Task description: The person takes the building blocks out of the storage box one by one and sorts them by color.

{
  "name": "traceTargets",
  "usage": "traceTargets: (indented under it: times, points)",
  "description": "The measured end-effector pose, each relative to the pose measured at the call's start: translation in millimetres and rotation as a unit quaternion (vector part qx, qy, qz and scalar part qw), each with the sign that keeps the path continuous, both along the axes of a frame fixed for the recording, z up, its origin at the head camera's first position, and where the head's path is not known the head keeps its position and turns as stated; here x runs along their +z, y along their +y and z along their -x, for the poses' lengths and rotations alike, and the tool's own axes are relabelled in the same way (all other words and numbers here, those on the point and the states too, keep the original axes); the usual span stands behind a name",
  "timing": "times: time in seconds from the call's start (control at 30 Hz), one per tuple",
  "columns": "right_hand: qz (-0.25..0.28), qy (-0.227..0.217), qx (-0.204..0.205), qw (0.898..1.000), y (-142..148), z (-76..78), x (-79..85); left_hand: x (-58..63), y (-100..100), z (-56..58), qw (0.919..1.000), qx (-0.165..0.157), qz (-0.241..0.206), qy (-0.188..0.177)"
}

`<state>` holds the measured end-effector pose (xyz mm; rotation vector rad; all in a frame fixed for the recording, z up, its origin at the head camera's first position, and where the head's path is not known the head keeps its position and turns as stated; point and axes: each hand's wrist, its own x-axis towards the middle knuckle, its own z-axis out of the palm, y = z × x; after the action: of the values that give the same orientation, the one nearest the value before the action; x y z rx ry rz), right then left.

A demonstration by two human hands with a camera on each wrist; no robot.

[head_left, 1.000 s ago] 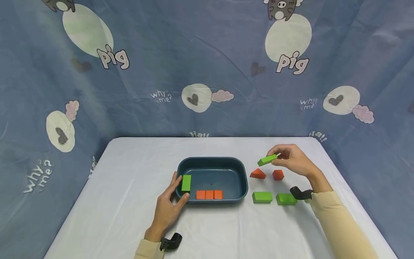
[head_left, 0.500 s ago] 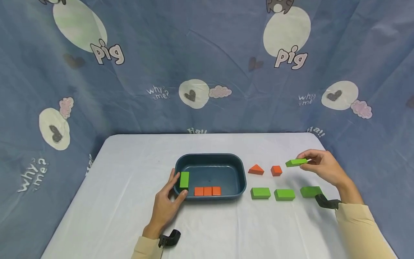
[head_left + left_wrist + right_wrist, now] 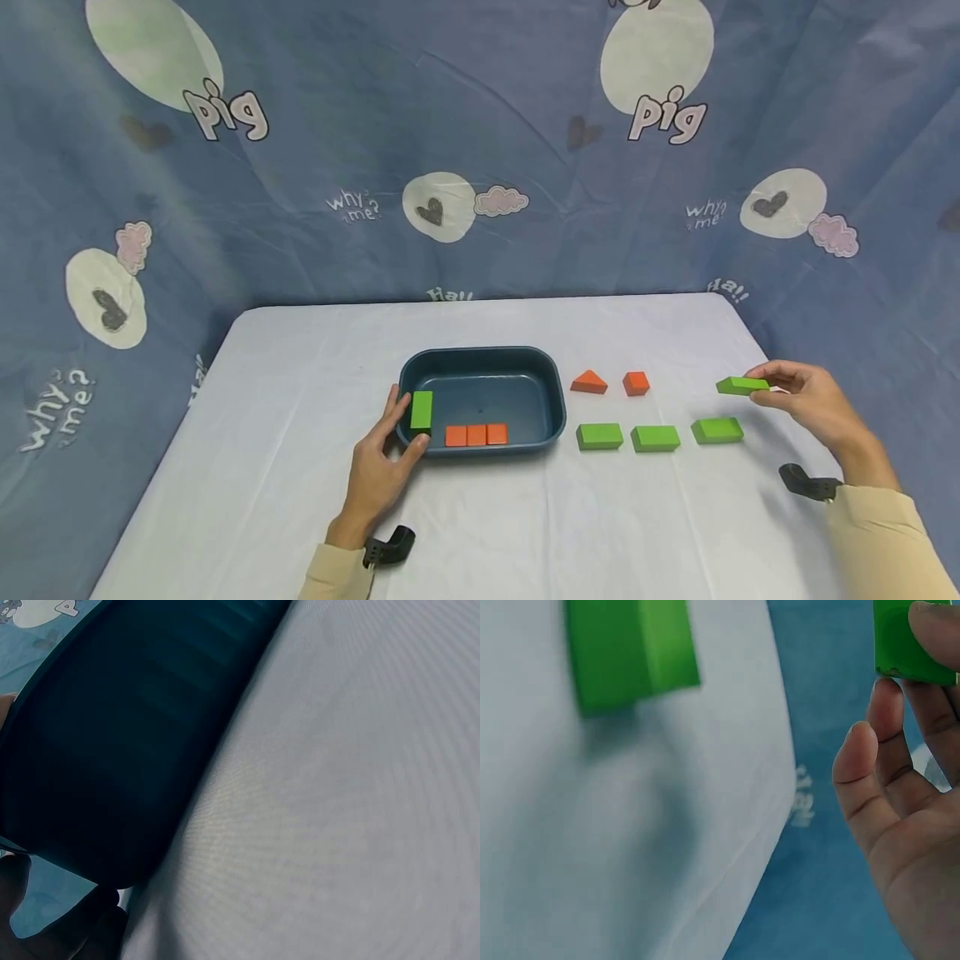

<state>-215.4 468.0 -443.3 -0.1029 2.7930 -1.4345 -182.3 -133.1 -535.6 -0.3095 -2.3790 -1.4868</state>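
My left hand (image 3: 377, 477) grips the left end of a dark blue tray (image 3: 557, 400), thumb at the front corner and fingers along the side. In the left wrist view the tray wall (image 3: 127, 742) hides part of that hand. Inside the tray, a green block (image 3: 422, 410) lies along the left wall and several orange-red blocks (image 3: 476, 435) sit in a row by the front wall. At the far right my right hand (image 3: 813, 404) pinches a rectangular green block (image 3: 741, 386) above the table; the right wrist view shows this block (image 3: 907, 645) between thumb and fingers.
Right of the tray, an orange-red triangular block (image 3: 589, 382) and a small orange-red block (image 3: 636, 383) lie on the white table (image 3: 480, 525). In front of them is a row of green blocks (image 3: 599, 436). A blue patterned cloth (image 3: 300, 167) hangs behind.
My right hand has carried the pinched green block to the right, past the orange-red pieces and beyond the row's right end. My left hand stays at the tray. The head view has shifted slightly.
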Motion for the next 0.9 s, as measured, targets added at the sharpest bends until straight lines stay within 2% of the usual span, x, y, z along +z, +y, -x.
traceTargets:
  times: [0.3, 0.53, 0.67, 0.9]
  points:
    - [0.009, -0.041, -0.020, 0.999, 29, -8.8, -17.8, -0.3, -3, -3.8, 0.9998, 0.004, -0.016, -0.005]
    - [0.014, -0.080, -0.030, 0.996, 46, -17.9, -27.1, 36.3, 12, -13.9, 0.9999, 0.003, -0.015, -0.005]
    - [-0.010, -0.100, -0.041, 0.994, 52, -21.7, -32.4, 34.5, 13, -14.4, 0.9998, 0.006, -0.018, -0.006]
    - [-0.039, -0.124, -0.024, 0.991, 58, -21.0, -38.8, 33.2, 15, -12.5, 0.9999, 0.007, -0.010, -0.007]
